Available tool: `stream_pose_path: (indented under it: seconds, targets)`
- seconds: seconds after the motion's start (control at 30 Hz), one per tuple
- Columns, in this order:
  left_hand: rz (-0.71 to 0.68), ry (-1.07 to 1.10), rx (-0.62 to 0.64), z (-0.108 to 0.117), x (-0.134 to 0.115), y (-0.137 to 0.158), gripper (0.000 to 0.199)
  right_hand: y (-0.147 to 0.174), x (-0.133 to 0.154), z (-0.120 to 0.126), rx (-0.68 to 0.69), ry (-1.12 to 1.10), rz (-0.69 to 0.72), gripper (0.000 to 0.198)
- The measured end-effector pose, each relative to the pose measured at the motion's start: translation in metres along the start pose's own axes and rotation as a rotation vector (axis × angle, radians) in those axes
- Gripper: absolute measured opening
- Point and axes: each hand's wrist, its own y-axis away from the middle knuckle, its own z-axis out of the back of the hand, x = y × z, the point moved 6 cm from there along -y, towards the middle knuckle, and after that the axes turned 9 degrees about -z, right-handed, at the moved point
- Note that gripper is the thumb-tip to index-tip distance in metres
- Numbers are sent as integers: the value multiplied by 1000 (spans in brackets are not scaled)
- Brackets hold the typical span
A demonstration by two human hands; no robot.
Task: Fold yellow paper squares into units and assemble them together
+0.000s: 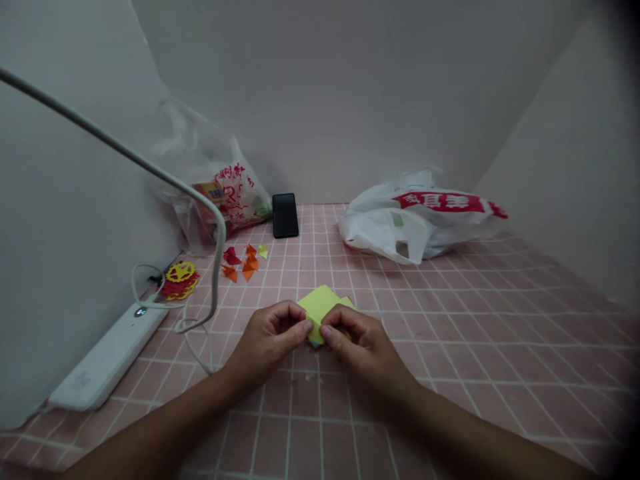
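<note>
A piece of yellow paper is held near the middle of the pink tiled surface, one corner pointing away from me. My left hand pinches its near left edge between thumb and fingers. On the other side, my right hand has its thumb and fingers closed on the near right edge, the two thumbs almost meeting. Some paper shows beyond the right fingers, but whether it is a separate sheet I cannot tell. Several small folded paper pieces, such as an orange one, lie farther off to the left.
A white power strip lies along the left wall, with a white cable arching up from the surface. Red and yellow cut-out shapes sit beside it. Farther back are a filled plastic bag, a black phone and another plastic bag.
</note>
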Motion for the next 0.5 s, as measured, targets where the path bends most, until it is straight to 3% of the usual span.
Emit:
stream_pose_path:
  seconds: [0.27,0.5]
  targets:
    - [96,-49,73,-5,5,3,16,-2,-4,0,0,33,-41,15]
    - [73,-37,91,-5,6,1,18,-1,-4,-2,23,110,-20,19]
